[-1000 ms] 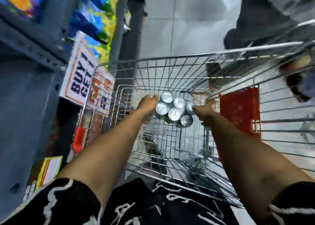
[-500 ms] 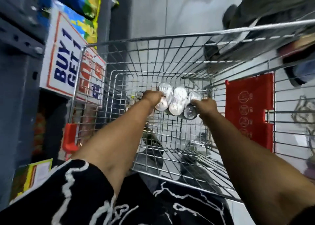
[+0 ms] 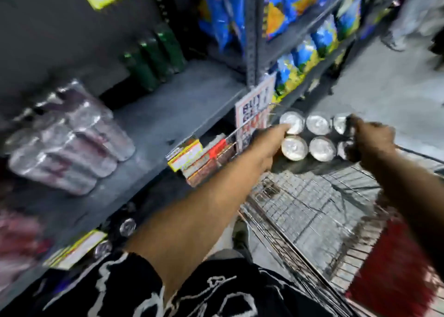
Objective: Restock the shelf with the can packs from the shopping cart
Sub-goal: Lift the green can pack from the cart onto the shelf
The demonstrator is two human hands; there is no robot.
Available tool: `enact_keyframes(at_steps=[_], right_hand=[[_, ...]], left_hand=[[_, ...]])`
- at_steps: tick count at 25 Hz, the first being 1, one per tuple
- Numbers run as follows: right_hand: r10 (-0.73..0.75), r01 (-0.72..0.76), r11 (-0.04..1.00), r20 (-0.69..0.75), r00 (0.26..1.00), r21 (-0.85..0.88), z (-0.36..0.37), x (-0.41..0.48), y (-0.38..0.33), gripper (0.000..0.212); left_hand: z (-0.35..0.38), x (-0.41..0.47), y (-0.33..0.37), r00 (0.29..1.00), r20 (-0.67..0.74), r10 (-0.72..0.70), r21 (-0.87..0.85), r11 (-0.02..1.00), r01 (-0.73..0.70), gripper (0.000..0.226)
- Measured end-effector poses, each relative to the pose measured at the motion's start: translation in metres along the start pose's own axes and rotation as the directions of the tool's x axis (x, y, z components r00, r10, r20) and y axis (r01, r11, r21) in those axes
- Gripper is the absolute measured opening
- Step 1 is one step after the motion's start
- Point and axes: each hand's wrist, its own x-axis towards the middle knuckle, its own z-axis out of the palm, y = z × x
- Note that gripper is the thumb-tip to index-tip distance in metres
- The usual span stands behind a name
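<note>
A pack of several silver-topped cans (image 3: pixel 317 136) hangs in the air above the wire shopping cart (image 3: pixel 307 211), right of the grey shelf (image 3: pixel 163 114). My left hand (image 3: pixel 269 143) grips the pack's left side and my right hand (image 3: pixel 370 141) grips its right side. A wrapped can pack (image 3: pixel 69 136) lies on the shelf at the left, blurred. The image is motion-blurred.
Green bottles (image 3: pixel 153 57) stand at the back of the shelf. A "BUY 1 GET 1" sign (image 3: pixel 254 110) hangs on the shelf post beside the held pack. Blue and yellow snack bags (image 3: pixel 302 52) fill the far shelves. Price tags line the shelf edge. Someone's legs are at top right.
Both hands lifted the can pack out of the cart basket to shelf height. My view swung left, from the cart to the shelf.
</note>
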Motion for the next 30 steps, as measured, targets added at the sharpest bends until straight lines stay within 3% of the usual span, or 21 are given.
enact_keyframes(at_steps=[3,5,8,11,16,20,22,24,27,30], right_hand=[[-0.157,0.173,0.984,0.221,0.962,-0.053,0.026,-0.024,-0.057,0.03],[-0.216,0.22,0.975,0.316,0.924,0.023,0.056,-0.043,-0.087,0.012],[-0.253,0.232,0.967,0.285,0.925,0.106,0.111,-0.072,-0.123,0.023],[-0.32,0.311,0.947,0.367,0.873,0.085,0.17,-0.091,-0.144,0.024],[-0.302,0.311,0.949,0.461,0.834,0.06,0.271,-0.102,-0.156,0.031],[-0.266,0.314,0.949,0.493,0.829,-0.016,0.333,-0.094,-0.142,0.035],[-0.265,0.343,0.935,0.466,0.844,-0.088,0.347,-0.085,-0.133,0.038],[-0.28,0.4,0.898,0.461,0.842,-0.185,0.356,-0.074,-0.128,0.041],[-0.304,0.516,0.795,0.526,0.794,-0.319,0.352,-0.063,-0.126,0.041],[-0.422,0.712,0.566,0.596,0.683,-0.415,0.337,-0.076,-0.133,0.034]], left_hand=[[-0.03,-0.041,0.042,0.985,-0.076,0.156,-0.107,0.981,-0.164,0.043],[-0.057,-0.065,0.064,0.971,-0.103,0.217,-0.178,0.956,-0.233,0.03],[-0.103,-0.092,0.092,0.95,-0.219,0.223,-0.236,0.932,-0.274,0.041],[-0.152,-0.102,0.108,0.902,-0.363,0.235,-0.254,0.906,-0.339,0.053],[-0.222,-0.086,0.116,0.822,-0.536,0.192,-0.252,0.894,-0.372,0.069],[-0.24,-0.051,0.105,0.714,-0.685,0.146,-0.158,0.926,-0.342,0.043],[-0.243,-0.038,0.1,0.692,-0.709,0.138,-0.142,0.933,-0.332,0.044],[-0.247,-0.028,0.099,0.69,-0.709,0.146,-0.132,0.933,-0.334,0.047],[-0.249,-0.027,0.088,0.681,-0.688,0.248,-0.043,0.924,-0.38,0.03],[-0.254,-0.046,0.061,0.729,-0.586,0.354,0.076,0.919,-0.386,0.031]])
